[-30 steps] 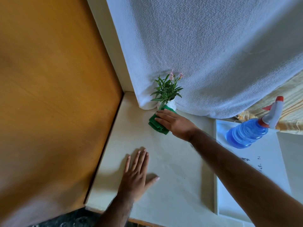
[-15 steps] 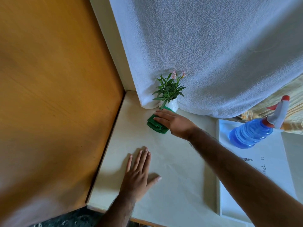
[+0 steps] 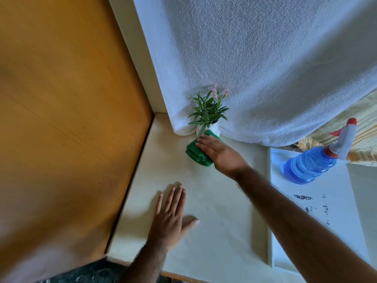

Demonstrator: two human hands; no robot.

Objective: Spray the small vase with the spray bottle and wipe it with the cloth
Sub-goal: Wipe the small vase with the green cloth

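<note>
A small white vase (image 3: pixel 213 128) with green leaves and pink flowers stands at the back of the cream tabletop (image 3: pixel 214 211), against a hanging white cloth. A folded green cloth (image 3: pixel 194 153) lies against the vase's front. My right hand (image 3: pixel 219 153) rests on top of it, fingers pointing left, pressing it to the vase's base. Flat on the table nearer to me lies my left hand (image 3: pixel 170 217), fingers spread, holding nothing. The blue spray bottle (image 3: pixel 312 164) with its red and white trigger head stands at the right on a white board.
An orange wooden panel (image 3: pixel 67 119) walls off the left side. The white textured cloth (image 3: pixel 265 62) hangs across the back. A white board (image 3: pixel 326 211) with small dark marks lies at the right. Striped yellow fabric (image 3: pixel 365 119) shows at the far right.
My right hand with the green cloth has shifted slightly up against the vase's base. My left hand stays flat on the table.
</note>
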